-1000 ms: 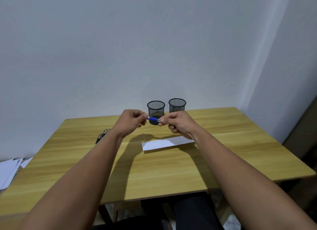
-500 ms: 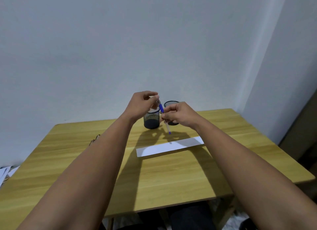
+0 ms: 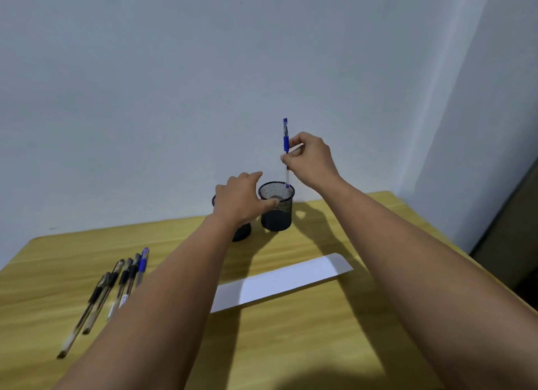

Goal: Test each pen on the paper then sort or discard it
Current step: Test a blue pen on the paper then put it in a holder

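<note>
Blue-capped clear plastic pen (image 3: 285,145) is pinched upright by the right hand (image 3: 309,159), tip just inside the black mesh cup (image 3: 276,207). That cup is touched by the relaxed left hand (image 3: 240,199); the pen should be lowered straight, then released.

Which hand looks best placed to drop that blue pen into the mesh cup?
The right hand: it already pinches the blue pen upright, tip over the right mesh cup. The left hand only touches that cup's rim.

Single head view, looking forward-down over table (image 3: 291,346) toward wall, close.
</note>
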A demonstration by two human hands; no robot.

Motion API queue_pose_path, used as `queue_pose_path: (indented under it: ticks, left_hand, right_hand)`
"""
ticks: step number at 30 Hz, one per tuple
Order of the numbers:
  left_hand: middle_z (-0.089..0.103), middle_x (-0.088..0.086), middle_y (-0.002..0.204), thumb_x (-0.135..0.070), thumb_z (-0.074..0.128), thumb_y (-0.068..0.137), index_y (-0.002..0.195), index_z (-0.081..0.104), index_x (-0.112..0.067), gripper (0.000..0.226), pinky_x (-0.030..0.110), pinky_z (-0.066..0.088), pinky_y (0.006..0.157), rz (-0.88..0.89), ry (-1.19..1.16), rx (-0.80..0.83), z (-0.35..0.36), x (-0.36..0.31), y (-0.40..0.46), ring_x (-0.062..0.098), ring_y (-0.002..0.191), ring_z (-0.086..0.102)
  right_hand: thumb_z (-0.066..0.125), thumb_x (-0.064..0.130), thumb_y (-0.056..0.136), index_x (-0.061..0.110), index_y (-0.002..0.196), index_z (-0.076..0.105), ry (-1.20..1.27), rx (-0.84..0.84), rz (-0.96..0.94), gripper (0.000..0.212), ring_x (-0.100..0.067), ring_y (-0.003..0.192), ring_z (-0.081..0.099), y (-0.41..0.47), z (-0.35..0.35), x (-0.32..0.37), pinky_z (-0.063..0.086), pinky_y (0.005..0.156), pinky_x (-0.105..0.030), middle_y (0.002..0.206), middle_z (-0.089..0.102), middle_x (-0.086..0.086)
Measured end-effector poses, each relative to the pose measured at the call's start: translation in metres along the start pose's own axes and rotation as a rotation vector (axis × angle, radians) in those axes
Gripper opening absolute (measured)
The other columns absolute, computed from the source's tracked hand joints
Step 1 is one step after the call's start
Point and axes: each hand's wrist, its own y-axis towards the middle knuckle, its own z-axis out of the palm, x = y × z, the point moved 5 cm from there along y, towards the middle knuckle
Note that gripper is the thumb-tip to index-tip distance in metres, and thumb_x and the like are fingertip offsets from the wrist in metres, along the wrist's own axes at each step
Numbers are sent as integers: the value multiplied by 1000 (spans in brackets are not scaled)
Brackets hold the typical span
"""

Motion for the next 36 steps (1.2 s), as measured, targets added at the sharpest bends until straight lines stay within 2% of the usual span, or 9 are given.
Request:
queue_pose_path:
  ticks: [4,7,9,12,17,23,27,29,36]
  left_hand:
    - [63,0,128,-86,57,66,129,53,-25,86,50,36,95,28,176,16,25,-2,15,30,120,54]
    - [69,-1,110,-92,48,64,110,56,-24,82,51,36,97,40,275,-17,37,-3,23,28,112,57]
    - [70,-1,103,-91,47,66,105,59,-23,80,54,32,102,29,300,-26,41,-3,26,26,111,58]
    - [71,-2,96,-89,48,68,104,63,-22,77,56,26,109,15,299,-33,43,-5,28,25,110,59]
    - [68,-4,87,-89,52,65,95,64,-23,73,57,24,112,-15,299,-18,44,-6,28,24,107,60]
    - [66,-2,111,-92,50,66,114,58,-21,86,56,28,111,-14,237,-37,21,-3,10,28,117,55]
    - [66,2,113,-89,39,76,114,61,-19,82,48,40,92,-40,244,-85,-23,8,-19,29,112,56]
    - [65,2,114,-82,38,84,115,63,-18,75,45,42,86,-60,241,-111,-45,23,-36,29,111,56]
    - [63,-3,132,-44,51,96,132,63,-24,43,41,49,95,-217,179,-87,-89,118,-102,23,125,55]
  right_hand:
    - [78,13,84,21,90,66,-33,16,48,17,-20,84,78,11,20,-27,61,89,-41,70,73,7]
    - [81,26,80,27,87,64,-143,27,82,18,-19,92,72,17,36,-48,56,94,-42,81,73,11]
    - [80,35,82,29,92,66,-243,34,114,19,-17,96,64,18,43,-59,45,96,-40,92,71,13]
    - [78,35,84,28,97,71,-304,35,123,17,-18,98,64,18,50,-69,34,92,-40,93,69,12]
    - [71,26,90,24,120,74,-333,33,123,31,-22,115,66,17,52,-69,37,98,-41,113,77,5]
    - [60,16,96,23,122,75,-350,18,75,31,-25,121,66,2,37,-40,45,107,-43,125,76,2]
    - [65,16,94,22,116,77,-284,9,6,26,-24,113,70,-13,36,-6,53,105,-49,116,79,1]
    - [67,16,92,22,112,79,-238,29,-23,24,-23,108,72,-23,45,14,57,100,-47,112,79,1]
    - [70,15,89,23,92,80,-150,227,-59,13,-20,98,73,-73,117,65,59,90,-34,101,80,2]
